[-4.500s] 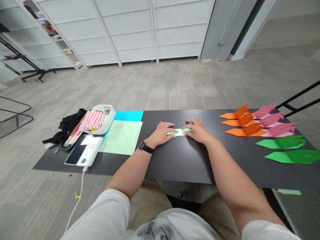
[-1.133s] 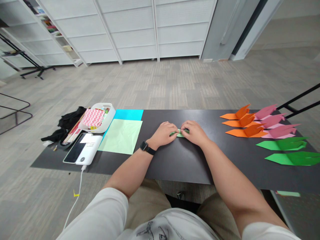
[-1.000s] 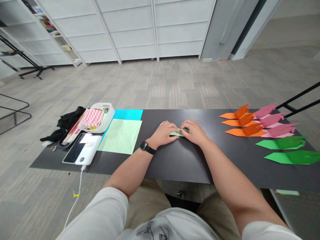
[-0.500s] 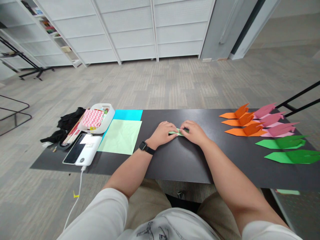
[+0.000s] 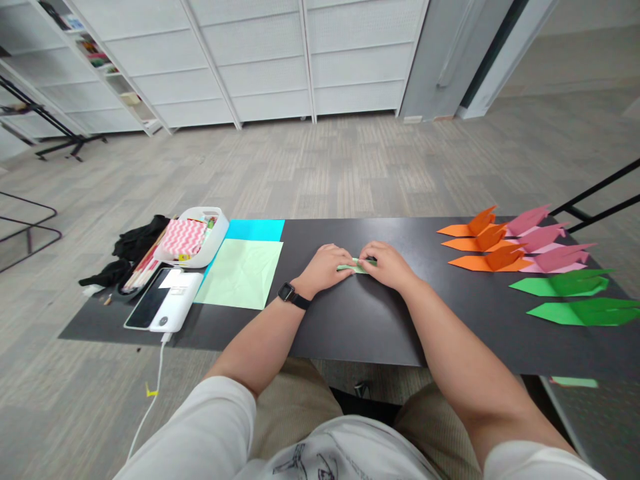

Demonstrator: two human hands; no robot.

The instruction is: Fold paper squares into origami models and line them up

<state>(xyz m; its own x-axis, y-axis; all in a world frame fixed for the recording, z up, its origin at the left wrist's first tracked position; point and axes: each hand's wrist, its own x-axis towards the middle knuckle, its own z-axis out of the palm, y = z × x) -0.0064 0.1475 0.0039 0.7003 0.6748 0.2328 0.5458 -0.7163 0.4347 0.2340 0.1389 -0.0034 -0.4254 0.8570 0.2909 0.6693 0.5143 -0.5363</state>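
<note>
A narrow strip of folded light green paper lies low over the dark table, mostly covered by my fingers. On its left end, my left hand, with a black watch on the wrist, has its fingers closed. My right hand pinches the other end, fingers curled. A short middle stretch of the paper shows between the two hands. Flat to the left is a light green paper sheet, lying partly over a blue sheet.
Folded paper birds stand on the table at right: orange, pink and green. At left are a white basket, a phone, a white power bank with a cable, and black cloth.
Almost nothing differs. My right fingers have shifted very slightly on the folded paper, showing a little more of it between the hands.
</note>
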